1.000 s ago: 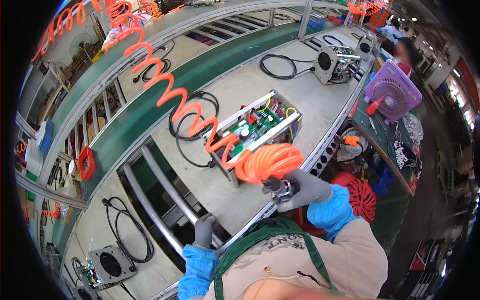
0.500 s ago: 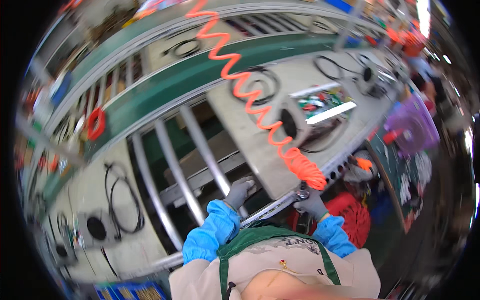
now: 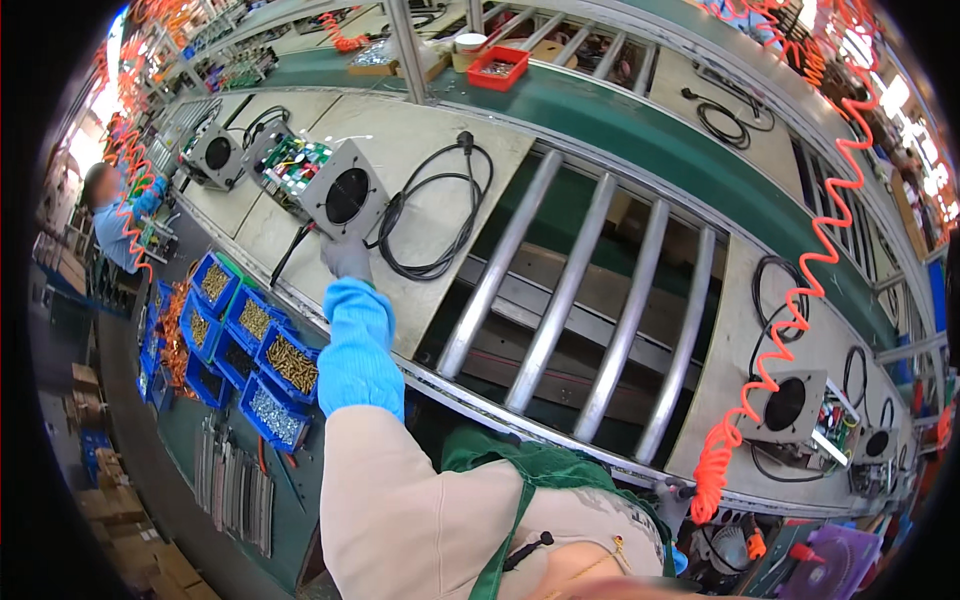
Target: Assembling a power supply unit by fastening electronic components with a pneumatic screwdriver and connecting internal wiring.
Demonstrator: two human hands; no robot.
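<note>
Plainly, a gloved hand at the metal unit's edge

Grey-gloved, the left hand (image 3: 347,257) touches the lower edge of the metal unit (image 3: 345,195), near the front edge of a pale board (image 3: 420,130); whether it grips, I cannot tell. The right hand (image 3: 671,502), partly hidden, is beside the coiled orange hose (image 3: 711,475) at the next board's (image 3: 733,330) near left corner, its grip unclear. Smooth rollers (image 3: 563,292) span the gap between the boards' facing edges. The unit's flat square panel has a round dark opening; a black cable (image 3: 466,142) loops beside it.
</note>
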